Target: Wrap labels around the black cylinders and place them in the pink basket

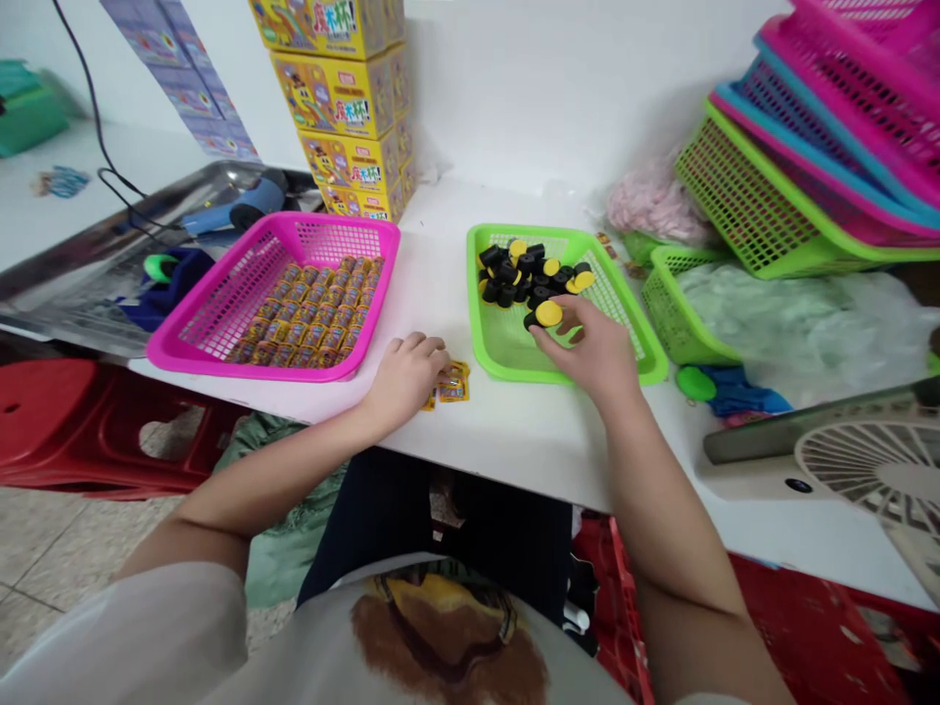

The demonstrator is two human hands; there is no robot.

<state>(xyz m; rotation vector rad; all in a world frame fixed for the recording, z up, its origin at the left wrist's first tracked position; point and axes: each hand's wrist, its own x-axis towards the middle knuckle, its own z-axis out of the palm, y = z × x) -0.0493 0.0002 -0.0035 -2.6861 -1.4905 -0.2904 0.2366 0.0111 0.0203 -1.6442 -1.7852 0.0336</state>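
Note:
Between the fingers of my right hand (591, 348) is a small black cup with a yellow lid (547, 313), held over the front part of a green basket (506, 371). Behind it in that basket lies a heap of similar black cups (540, 277), some showing yellow lids. My left hand (412, 374) rests on the table with its fingers curled down at small printed yellow labels (454, 383); its fingertips are partly hidden. To its left, a pink basket (271, 370) holds rows of cups wrapped in printed labels (315, 311).
Stacked yellow boxes (342, 108) stand behind the pink basket. A blue tape dispenser (165, 289) and a metal tray (66, 264) are at left. Stacked colored baskets (764, 186), plastic bags (808, 323) and a fan (873, 470) occupy the right. Red stools (66, 411) stand below left.

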